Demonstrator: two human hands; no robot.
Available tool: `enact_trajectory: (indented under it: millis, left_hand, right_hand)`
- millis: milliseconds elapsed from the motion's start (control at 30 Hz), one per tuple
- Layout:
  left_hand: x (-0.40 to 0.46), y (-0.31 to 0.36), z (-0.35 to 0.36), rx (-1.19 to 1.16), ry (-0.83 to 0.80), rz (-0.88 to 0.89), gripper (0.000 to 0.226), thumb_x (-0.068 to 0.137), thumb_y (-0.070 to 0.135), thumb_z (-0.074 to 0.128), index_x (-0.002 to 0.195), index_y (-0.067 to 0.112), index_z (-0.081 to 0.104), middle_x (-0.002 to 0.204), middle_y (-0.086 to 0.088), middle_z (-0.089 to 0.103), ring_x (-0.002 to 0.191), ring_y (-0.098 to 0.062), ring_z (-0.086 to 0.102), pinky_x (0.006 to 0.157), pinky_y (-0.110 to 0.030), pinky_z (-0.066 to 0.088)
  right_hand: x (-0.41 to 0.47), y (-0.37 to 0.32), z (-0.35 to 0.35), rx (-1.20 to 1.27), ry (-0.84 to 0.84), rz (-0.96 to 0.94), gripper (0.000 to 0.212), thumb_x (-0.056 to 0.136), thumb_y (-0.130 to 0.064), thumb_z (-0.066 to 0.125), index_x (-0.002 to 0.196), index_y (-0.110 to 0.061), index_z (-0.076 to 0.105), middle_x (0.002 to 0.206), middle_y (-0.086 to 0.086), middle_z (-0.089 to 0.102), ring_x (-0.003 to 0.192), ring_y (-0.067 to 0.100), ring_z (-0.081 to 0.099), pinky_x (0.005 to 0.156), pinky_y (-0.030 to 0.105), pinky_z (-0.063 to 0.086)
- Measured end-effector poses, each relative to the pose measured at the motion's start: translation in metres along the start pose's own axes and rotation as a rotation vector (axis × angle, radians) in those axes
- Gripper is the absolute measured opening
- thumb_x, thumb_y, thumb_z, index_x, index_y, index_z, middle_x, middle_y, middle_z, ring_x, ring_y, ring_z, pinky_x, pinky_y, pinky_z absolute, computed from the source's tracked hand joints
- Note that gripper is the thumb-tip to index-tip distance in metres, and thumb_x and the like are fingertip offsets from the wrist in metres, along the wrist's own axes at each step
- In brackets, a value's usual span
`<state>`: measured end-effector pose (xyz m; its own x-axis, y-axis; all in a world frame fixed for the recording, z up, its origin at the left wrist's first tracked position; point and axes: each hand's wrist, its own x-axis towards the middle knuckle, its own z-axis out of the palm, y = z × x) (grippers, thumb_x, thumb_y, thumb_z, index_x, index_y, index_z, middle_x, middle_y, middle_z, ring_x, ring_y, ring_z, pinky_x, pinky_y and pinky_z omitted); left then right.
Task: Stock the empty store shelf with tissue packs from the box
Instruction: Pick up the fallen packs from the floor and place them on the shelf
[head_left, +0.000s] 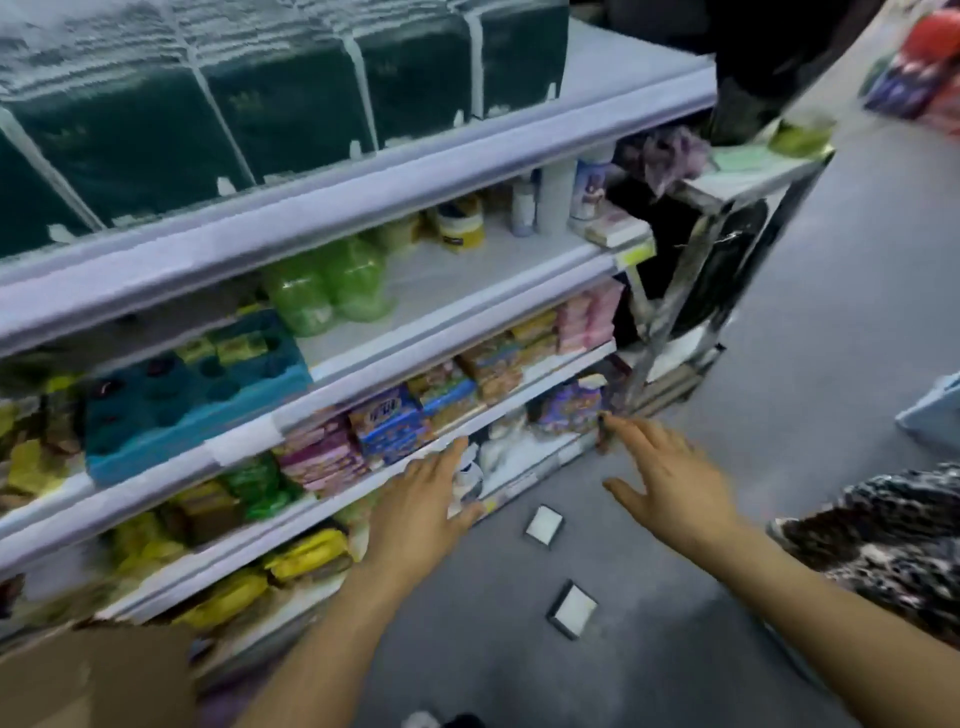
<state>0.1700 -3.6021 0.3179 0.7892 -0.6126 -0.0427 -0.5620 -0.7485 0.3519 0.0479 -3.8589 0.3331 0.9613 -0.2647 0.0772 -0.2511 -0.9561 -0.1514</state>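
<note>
A: Where are the tissue packs?

B: A row of dark green packs stands on the top shelf, high above both hands and to their left. A corner of the cardboard box shows at the bottom left, below and left of the left hand.

A: And the hands?

B: Both are stretched forward, palms down, fingers straight and spread, holding nothing. The left hand hovers at the edge of a lower shelf, just right of pink and blue boxes. The right hand is out over the floor, its fingertips near the unit's bottom corner; whether they touch it is too blurred to tell.

A: Anything else nearby?

B: Two small white squares lie on the floor between and below the hands. Patterned fabric sits right of the right arm.
</note>
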Motion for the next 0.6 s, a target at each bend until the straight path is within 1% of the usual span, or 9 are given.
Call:
enact_trajectory:
  millis: [100,167,300,367,433,500,600]
  left_hand:
    - [0.034,0.011,0.050,-0.059,-0.144,0.005,0.079,0.091,0.055,0.058,0.156,0.032,0.018,0.152,0.003,0.041,0.133,-0.020,0.045,0.099,-0.036,0.045]
    - [0.062,0.015,0.083,-0.086,-0.235,-0.013,0.077,0.091,0.052,0.059,0.155,0.032,0.019,0.150,0.003,0.043,0.132,-0.019,0.045,0.098,-0.036,0.046]
    - [0.121,0.013,0.161,-0.112,-0.401,-0.018,0.071,0.091,0.044,0.061,0.151,0.030,0.027,0.144,0.002,0.047,0.131,-0.019,0.044,0.099,-0.035,0.043]
    - [0.150,0.006,0.208,-0.120,-0.484,-0.010,0.070,0.091,0.043,0.062,0.151,0.030,0.028,0.144,0.003,0.047,0.132,-0.017,0.044,0.102,-0.034,0.041]
    - [0.176,-0.003,0.259,-0.137,-0.562,-0.026,0.070,0.090,0.042,0.063,0.150,0.031,0.030,0.144,0.006,0.047,0.131,-0.012,0.045,0.103,-0.031,0.040]
    - [0.196,-0.013,0.312,-0.166,-0.636,-0.062,0.069,0.089,0.041,0.065,0.149,0.030,0.033,0.141,0.007,0.050,0.128,-0.011,0.048,0.104,-0.032,0.042]
    - [0.220,-0.032,0.397,-0.170,-0.754,-0.102,0.066,0.089,0.034,0.067,0.146,0.023,0.037,0.137,0.000,0.053,0.122,-0.016,0.053,0.101,-0.034,0.045]
  right_hand:
    - [-0.001,0.037,0.043,0.056,-0.135,0.114,0.068,0.087,-0.045,0.063,0.145,-0.023,0.037,0.139,0.002,0.047,0.119,0.029,0.052,0.088,0.044,0.049]
    - [0.005,0.057,0.075,0.099,-0.186,0.181,0.067,0.090,-0.045,0.058,0.147,-0.024,0.032,0.143,0.000,0.042,0.123,0.027,0.048,0.091,0.042,0.047]
    - [0.020,0.093,0.154,0.148,-0.269,0.372,0.065,0.092,-0.047,0.055,0.149,-0.027,0.028,0.145,-0.003,0.040,0.127,0.023,0.045,0.090,0.036,0.044]
    - [0.025,0.110,0.203,0.194,-0.318,0.478,0.065,0.093,-0.047,0.054,0.148,-0.028,0.026,0.144,-0.003,0.040,0.127,0.021,0.045,0.087,0.035,0.045]
    - [0.026,0.124,0.253,0.253,-0.368,0.591,0.063,0.094,-0.048,0.053,0.148,-0.028,0.027,0.142,-0.002,0.042,0.121,0.020,0.049,0.082,0.035,0.048]
    - [0.021,0.136,0.306,0.295,-0.421,0.702,0.062,0.094,-0.047,0.053,0.147,-0.029,0.027,0.141,-0.002,0.043,0.118,0.021,0.051,0.080,0.036,0.049]
    - [0.006,0.150,0.389,0.368,-0.497,0.858,0.059,0.096,-0.046,0.051,0.147,-0.029,0.027,0.142,-0.001,0.042,0.123,0.022,0.049,0.083,0.038,0.049]
